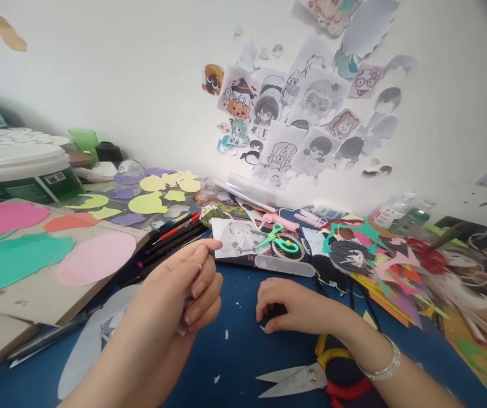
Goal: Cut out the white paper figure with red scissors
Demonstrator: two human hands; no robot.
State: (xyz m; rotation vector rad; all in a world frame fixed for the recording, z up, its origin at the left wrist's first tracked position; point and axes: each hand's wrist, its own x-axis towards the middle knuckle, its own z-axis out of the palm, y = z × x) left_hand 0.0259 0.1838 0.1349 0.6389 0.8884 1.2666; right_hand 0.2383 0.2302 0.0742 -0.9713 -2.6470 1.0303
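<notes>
My left hand [184, 286] is raised over the blue table top [243, 351], fingers curled inward around a small pale scrap that I cannot make out. My right hand [294, 309] rests on the table with a silver bracelet on its wrist. Its fingertips press down together on a tiny white scrap. Large scissors with yellow and red handles [307, 377] lie open just below the right wrist. Small green scissors [280, 239] lie farther back on a printed drawing [237, 241].
Coloured paper cut-outs on a cardboard sheet [43, 294] fill the left side. Dark pens [171, 238] lie in the middle, and a heap of paper scraps [388, 266] lies to the right. A white bucket [18, 170] stands at the far left. Drawings are stuck on the wall [294, 119].
</notes>
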